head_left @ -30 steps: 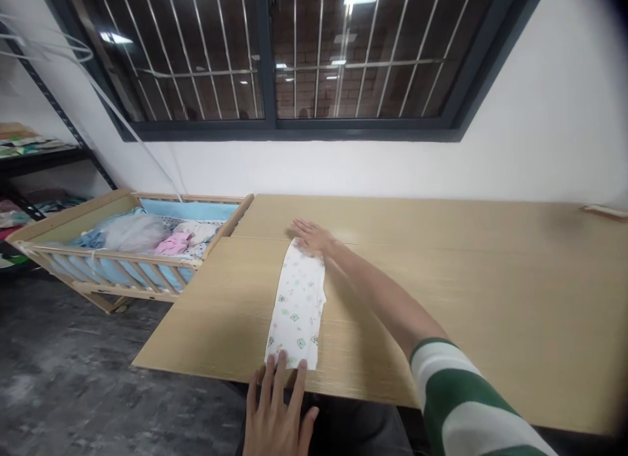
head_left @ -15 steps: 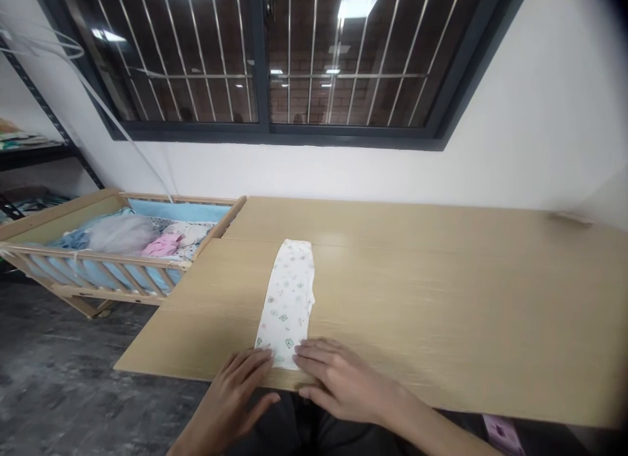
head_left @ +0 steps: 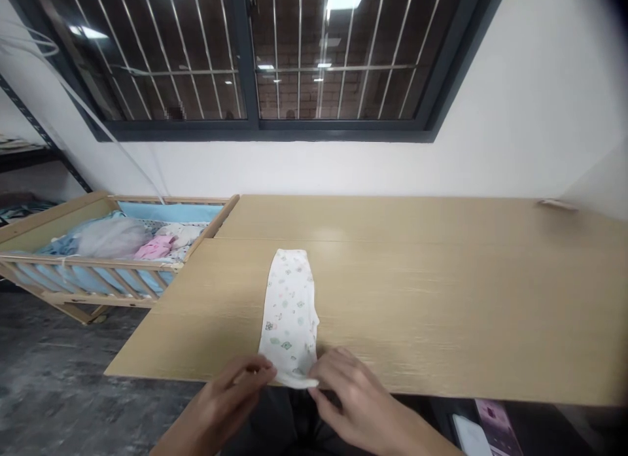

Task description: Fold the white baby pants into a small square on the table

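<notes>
A pair of white baby pants (head_left: 289, 305) with small green and grey prints lies folded lengthwise on the wooden table (head_left: 441, 299). Its narrow end points away from me, and its near end reaches the table's front edge, slightly raised and curled. My left hand (head_left: 228, 397) pinches the near left corner between thumb and fingers. At the near right corner, my right hand (head_left: 353, 394) has its fingers closed on the cloth, with the thumb below the hem.
To the left stands a wooden crib (head_left: 93, 263) with blue lining, holding a pink cloth (head_left: 156, 247) and other fabrics. A barred window (head_left: 338, 63) is above the table. Beneath the table's front edge, a white object (head_left: 470, 436) lies beside a pink box (head_left: 498, 423).
The pants have shifted toward me, and their near end has lifted a little. Both hands went from resting flat on the cloth to gripping its near corners.
</notes>
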Available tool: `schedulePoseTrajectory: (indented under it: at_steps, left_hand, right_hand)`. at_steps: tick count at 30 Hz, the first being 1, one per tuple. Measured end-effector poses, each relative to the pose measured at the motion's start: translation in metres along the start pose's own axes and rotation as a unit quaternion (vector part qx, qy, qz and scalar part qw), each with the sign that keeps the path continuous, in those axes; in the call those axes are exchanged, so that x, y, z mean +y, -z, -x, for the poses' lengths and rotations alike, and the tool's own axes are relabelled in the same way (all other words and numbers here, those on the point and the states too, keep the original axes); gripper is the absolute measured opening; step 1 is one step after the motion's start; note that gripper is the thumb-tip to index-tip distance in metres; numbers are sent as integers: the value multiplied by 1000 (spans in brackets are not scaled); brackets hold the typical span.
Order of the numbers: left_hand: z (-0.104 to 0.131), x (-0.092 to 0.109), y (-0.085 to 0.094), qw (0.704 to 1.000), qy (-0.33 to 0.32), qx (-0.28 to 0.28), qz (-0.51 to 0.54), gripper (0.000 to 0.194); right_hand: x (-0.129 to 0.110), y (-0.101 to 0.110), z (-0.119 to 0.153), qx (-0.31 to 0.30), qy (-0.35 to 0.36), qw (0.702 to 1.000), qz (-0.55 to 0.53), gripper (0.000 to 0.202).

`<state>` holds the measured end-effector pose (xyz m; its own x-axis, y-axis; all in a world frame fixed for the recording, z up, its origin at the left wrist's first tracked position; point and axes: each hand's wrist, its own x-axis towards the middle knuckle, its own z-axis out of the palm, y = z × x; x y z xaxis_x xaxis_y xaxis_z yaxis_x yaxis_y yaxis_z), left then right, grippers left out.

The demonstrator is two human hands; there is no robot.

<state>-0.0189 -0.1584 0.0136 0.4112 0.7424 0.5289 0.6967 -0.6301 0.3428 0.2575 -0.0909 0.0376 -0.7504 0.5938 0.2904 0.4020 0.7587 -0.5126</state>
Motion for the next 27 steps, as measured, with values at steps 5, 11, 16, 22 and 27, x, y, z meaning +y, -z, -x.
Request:
schedulePoseTrajectory:
  at_steps: [5, 11, 16, 22, 27]
  left_hand:
    - [-67, -28, 18, 993, 45, 113, 11, 21]
    - [-164, -96, 13, 985, 151, 85, -22, 26]
    - [-203, -147, -25, 964, 259, -1, -51, 26]
    - [-210, -170, -63, 951, 295, -47, -79, 24]
    - [-208, -153, -62, 944, 301, -43, -127, 32]
  right_hand:
    - [17, 46, -56, 66, -22, 996, -49, 15]
    - [90, 55, -149, 120, -70, 990, -35, 15]
    - [160, 26, -202, 87, -167, 982, 8, 20]
    - [192, 0, -220, 35, -225, 973, 38, 27]
    - [193, 3, -220, 27, -218, 974, 51, 34]
